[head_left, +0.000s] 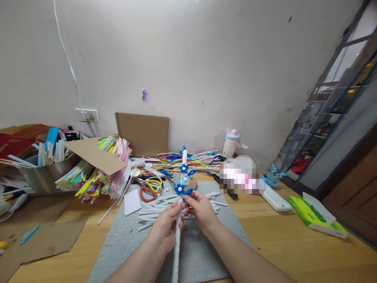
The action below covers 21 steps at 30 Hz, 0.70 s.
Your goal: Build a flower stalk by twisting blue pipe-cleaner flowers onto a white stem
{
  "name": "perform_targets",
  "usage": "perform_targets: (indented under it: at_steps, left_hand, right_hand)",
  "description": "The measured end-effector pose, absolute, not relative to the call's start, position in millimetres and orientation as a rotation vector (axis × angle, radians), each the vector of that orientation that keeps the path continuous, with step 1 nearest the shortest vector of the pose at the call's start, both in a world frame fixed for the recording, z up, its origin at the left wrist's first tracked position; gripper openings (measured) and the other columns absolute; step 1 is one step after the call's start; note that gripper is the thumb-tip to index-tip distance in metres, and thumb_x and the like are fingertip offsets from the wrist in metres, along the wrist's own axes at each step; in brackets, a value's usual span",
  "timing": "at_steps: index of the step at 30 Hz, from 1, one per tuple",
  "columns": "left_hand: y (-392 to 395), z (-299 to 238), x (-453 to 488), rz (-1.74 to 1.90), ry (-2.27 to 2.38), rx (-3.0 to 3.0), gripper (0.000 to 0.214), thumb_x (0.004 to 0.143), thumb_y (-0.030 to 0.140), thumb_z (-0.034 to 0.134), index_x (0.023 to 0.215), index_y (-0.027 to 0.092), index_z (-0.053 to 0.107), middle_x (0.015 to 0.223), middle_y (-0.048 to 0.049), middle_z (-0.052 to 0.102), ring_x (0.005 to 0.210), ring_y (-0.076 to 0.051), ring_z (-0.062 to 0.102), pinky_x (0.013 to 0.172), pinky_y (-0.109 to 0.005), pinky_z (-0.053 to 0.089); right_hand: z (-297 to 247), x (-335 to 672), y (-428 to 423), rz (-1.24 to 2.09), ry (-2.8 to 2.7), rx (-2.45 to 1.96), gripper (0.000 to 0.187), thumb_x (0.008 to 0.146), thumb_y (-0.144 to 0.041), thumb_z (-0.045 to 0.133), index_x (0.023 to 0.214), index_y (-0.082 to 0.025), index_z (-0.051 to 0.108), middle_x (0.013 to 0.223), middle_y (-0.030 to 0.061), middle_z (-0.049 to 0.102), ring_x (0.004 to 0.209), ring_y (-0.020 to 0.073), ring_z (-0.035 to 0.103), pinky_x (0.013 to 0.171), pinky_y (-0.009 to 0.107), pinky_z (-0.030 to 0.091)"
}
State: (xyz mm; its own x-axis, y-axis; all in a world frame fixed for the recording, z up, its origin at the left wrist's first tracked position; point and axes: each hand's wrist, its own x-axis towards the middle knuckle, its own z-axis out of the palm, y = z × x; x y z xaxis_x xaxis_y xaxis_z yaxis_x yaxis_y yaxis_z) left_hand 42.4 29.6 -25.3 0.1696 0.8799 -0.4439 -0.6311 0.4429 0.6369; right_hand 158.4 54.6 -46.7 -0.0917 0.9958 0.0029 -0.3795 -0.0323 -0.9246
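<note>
Upright before me stands a long white pipe-cleaner stem (176,251), with blue flowers (179,189) and blue loops fixed along its upper part. My left hand (166,226) is closed around the stem just below the lowest flower. My right hand (202,210) pinches at a dark blue loop (188,192) beside that flower, its fingertips close to the stem. Loose white pipe cleaners (149,214) lie behind my hands on the grey cutting mat (118,243).
Scissors (149,194) with red and yellow handles and a white paper square (132,202) lie to the left. Bundled coloured pipe cleaners (91,181) and a metal container (47,175) stand further left. A bottle (230,145) stands at the back; a green tissue pack (315,218) lies right.
</note>
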Motion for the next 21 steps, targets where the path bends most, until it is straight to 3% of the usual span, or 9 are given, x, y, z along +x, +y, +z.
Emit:
perform_targets:
  at_steps: [21]
  left_hand:
    - [28.7,-26.6,42.3,1.085,0.861,0.365,0.012,0.067,0.013,0.066,0.078,0.011,0.06,0.069,-0.0005,0.061,0.046,-0.004,0.051,0.035,-0.013,0.035]
  right_hand:
    - [-46.5,161.4,54.8,1.489,-1.013,-0.858,0.028,0.069,-0.04,0.066,0.071,-0.013,0.056,0.057,0.0001,0.059,0.044,0.0068,0.05,0.037,0.015,0.037]
